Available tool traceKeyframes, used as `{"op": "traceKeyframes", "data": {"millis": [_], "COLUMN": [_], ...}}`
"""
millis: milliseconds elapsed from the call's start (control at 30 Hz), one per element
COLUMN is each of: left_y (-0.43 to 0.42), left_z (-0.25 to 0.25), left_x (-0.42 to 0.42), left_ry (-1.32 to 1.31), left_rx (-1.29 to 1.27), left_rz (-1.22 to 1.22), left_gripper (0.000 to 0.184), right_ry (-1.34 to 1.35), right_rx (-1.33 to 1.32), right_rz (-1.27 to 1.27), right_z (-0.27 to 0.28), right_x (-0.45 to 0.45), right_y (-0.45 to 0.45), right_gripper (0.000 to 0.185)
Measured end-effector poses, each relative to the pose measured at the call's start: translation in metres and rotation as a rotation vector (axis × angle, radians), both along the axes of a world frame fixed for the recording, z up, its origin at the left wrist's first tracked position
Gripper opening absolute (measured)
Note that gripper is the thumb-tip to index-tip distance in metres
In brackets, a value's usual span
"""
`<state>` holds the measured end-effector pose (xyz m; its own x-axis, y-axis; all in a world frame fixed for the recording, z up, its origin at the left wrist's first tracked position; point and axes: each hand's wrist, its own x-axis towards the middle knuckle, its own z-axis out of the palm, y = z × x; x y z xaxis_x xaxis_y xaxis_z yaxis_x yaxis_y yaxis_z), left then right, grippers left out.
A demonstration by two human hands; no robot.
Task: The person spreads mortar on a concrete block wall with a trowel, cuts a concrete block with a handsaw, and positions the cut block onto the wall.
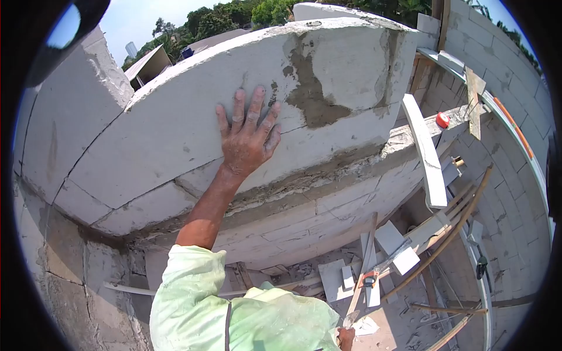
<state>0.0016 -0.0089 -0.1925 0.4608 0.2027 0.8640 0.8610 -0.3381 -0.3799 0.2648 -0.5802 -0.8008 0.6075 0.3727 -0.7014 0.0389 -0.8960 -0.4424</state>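
My left hand (247, 134) lies flat with fingers spread against the face of a pale block wall (175, 126), holding nothing. Just right of its fingertips, a patch of grey mortar (310, 93) is smeared over the blocks. Low in the view, my right hand (346, 337) is closed on what looks like a trowel (350, 319); its small grey blade points up and the handle is hidden in the fist. A rough mortar ledge (304, 181) runs beneath the upper blocks.
A white block strip (424, 152) leans on the ledge near a red tape measure (443, 120). Below lie wooden poles (451, 245), cut block pieces (404, 260) and an orange-handled tool (369, 279). Another block wall (512, 193) rises on the right, beside a long metal bar (535, 169).
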Motion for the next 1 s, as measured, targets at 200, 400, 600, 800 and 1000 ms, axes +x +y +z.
{"op": "traceKeyframes", "data": {"millis": [200, 400, 600, 800, 1000], "left_y": [-0.002, -0.003, -0.005, -0.003, -0.004], "left_z": [0.0, 0.0, 0.002, 0.001, 0.001], "left_x": [0.0, -0.001, -0.001, -0.002, -0.002], "left_ry": [-0.021, -0.018, -0.016, -0.016, -0.008], "left_rx": [-0.044, -0.039, -0.057, -0.055, -0.046], "left_rz": [-0.004, 0.001, -0.024, -0.059, -0.059], "left_gripper": [0.048, 0.048, 0.047, 0.046, 0.046], "right_ry": [-0.039, 0.001, 0.031, 0.033, 0.027], "right_rx": [-0.028, -0.071, -0.152, -0.16, -0.156], "right_rz": [0.213, -0.014, -0.01, 0.004, 0.008], "right_z": [0.033, 0.116, 0.108, 0.088, 0.08], "right_x": [0.027, 0.01, 0.004, 0.004, 0.008], "right_y": [0.026, 0.059, 0.052, 0.045, 0.042], "right_gripper": [0.034, 0.035, 0.039, 0.039, 0.04]}}
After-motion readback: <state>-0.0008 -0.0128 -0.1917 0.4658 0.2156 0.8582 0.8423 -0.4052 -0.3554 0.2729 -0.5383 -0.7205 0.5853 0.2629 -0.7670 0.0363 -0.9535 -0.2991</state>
